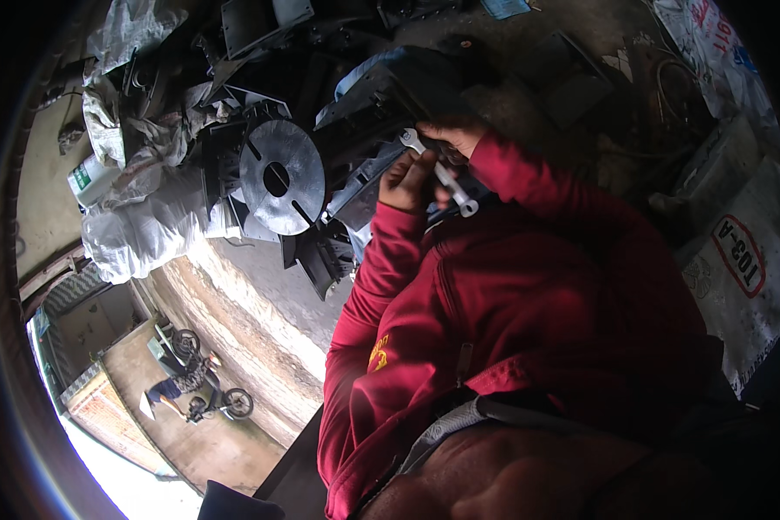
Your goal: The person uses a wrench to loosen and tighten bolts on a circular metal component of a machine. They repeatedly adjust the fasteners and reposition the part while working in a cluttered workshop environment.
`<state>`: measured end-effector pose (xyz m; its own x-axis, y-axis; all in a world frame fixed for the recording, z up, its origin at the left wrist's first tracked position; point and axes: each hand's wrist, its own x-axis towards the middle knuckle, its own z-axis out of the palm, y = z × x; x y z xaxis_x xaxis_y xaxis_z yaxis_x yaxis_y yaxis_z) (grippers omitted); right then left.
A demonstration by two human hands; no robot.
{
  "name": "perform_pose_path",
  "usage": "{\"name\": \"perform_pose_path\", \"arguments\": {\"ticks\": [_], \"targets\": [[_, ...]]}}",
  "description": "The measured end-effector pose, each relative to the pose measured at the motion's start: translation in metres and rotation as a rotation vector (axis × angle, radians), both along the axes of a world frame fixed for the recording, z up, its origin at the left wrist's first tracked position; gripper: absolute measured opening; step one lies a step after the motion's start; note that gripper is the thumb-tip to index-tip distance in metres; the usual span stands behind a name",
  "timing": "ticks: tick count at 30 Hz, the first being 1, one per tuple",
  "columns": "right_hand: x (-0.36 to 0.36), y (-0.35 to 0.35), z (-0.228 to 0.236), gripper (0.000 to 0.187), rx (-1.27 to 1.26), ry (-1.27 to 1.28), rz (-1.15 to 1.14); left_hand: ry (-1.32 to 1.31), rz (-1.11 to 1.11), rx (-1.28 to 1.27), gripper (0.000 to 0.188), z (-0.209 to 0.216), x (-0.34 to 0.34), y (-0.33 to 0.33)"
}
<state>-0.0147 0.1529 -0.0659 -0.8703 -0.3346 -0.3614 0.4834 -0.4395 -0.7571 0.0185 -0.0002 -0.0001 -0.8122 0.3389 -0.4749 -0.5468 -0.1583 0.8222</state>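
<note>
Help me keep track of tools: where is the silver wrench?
In the head view, above centre, right of the slotted metal disc, the silver wrench is in the left hand, its upper end beside the right hand.

One left hand (406,183), one right hand (459,134), one wrench (443,175), one metal disc (306,169) with one round hole (276,179) and two slots (304,211), one motorbike (202,404) with two wheels (237,403) and one other person (187,381) are visible.

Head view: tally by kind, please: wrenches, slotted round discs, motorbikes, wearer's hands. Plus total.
Silver wrench: 1
Slotted round metal disc: 1
Motorbike: 1
Wearer's hands, left hand and right hand: 2
Total: 5
</note>
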Motion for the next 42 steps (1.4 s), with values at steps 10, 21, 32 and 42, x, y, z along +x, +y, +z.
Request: {"name": "perform_pose_path", "arguments": {"ticks": [10, 21, 32, 42], "targets": [[-0.004, 0.001, 0.004, 0.037, -0.135, -0.139, 0.013, 0.104, -0.161, -0.232, 0.025, 0.011, 0.004, -0.021], [0.002, 0.003, 0.013, 0.029, -0.101, -0.073, 0.056, -0.020, 0.071, 0.002, 0.024, -0.001, -0.002, 0.017], [-0.003, 0.005, 0.008, 0.035, -0.146, -0.111, 0.054, 0.026, -0.095, -0.106, 0.022, 0.009, 0.004, -0.024], [0.002, 0.000, 0.002, 0.025, -0.015, -0.125, 0.004, -0.020, 0.003, -0.038, 0.026, 0.005, 0.005, 0.015]]}}
